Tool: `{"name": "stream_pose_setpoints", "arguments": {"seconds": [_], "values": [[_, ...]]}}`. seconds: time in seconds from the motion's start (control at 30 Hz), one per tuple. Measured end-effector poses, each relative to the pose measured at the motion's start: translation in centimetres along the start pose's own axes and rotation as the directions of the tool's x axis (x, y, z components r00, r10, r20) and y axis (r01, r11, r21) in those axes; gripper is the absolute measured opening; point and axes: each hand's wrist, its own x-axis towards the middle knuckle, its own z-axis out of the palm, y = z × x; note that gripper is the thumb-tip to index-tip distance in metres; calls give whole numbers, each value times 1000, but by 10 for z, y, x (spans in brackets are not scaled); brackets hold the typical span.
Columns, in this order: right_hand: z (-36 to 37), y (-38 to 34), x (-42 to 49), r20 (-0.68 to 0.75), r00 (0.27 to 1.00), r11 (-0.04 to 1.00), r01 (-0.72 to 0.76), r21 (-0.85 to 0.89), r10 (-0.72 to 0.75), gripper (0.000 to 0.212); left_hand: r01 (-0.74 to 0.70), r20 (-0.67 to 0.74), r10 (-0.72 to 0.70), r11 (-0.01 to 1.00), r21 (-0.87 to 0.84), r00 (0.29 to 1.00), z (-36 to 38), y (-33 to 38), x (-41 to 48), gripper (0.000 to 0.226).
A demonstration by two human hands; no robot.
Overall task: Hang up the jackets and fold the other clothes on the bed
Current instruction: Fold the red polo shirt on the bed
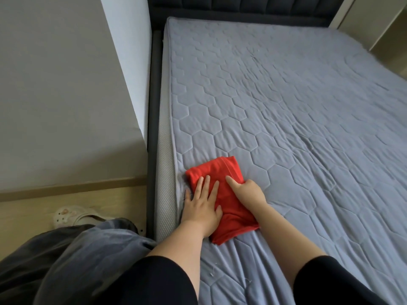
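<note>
The bed fills most of the room from where I stand. Its grey quilted mattress (286, 106) runs back to a dark padded headboard (242, 7), which is cut off at the top. A dark bed frame (152, 106) runs along the near side, close to a grey wall (55, 84).

The person leans in from the wooden floor (26, 208). One loose grey trouser leg (77, 249) bulks low in view.

The only clothing I can see on the bed is a red garment (211, 170), folded into a small oblong. It lies near the mattress's left edge, probably to keep it within easy reach. I can't tell what kind of garment it is. I see no jackets or hangers.

The left hand (201, 205) lies flat on it with fingers spread, the little finger spilling onto the mattress. It looks to be pressing the folds down so they hold.

The right hand (248, 192) rests at the garment's right edge, index finger straight on the cloth. Its other fingers are tucked under. I cannot tell whether they pinch the fabric.

A pale slipper (70, 214) peeks out beyond the trouser leg, half hidden.
</note>
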Motion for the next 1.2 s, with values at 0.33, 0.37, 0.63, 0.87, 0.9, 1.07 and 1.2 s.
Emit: {"name": "stream_pose_setpoints", "arguments": {"seconds": [0.33, 0.37, 0.63, 0.87, 0.9, 1.07, 1.2], "values": [[-13, -14, -33, -118, 989, 966, 111, 232, -85, 56, -40, 78, 46, 996, -83, 996, -45, -2, -21, 69], [-18, -19, -36, -124, 987, 966, 125, 227, -98, 54, -18, 69, 28, 989, -144, 997, -48, 1, -24, 68], [-30, -53, -51, -101, 991, 947, 115, 300, -88, 51, 245, 138, -476, 170, -954, 868, -74, 4, -33, 91], [15, -121, -59, -63, 995, 933, 91, 349, -73, 50, 429, 512, -125, -399, -810, 850, -108, -82, -32, 47], [25, -134, -61, -39, 998, 930, 65, 362, -54, 51, 412, 491, -156, -363, -836, 857, -117, -101, -27, 46], [88, -211, -65, -37, 998, 915, 65, 397, -54, 57, 399, 423, -204, -147, -905, 883, -148, -215, -11, 45], [141, -283, -79, -1, 992, 918, 113, 379, -122, 47, 412, 489, -139, -371, -832, 861, -167, -293, -29, 24]]}}
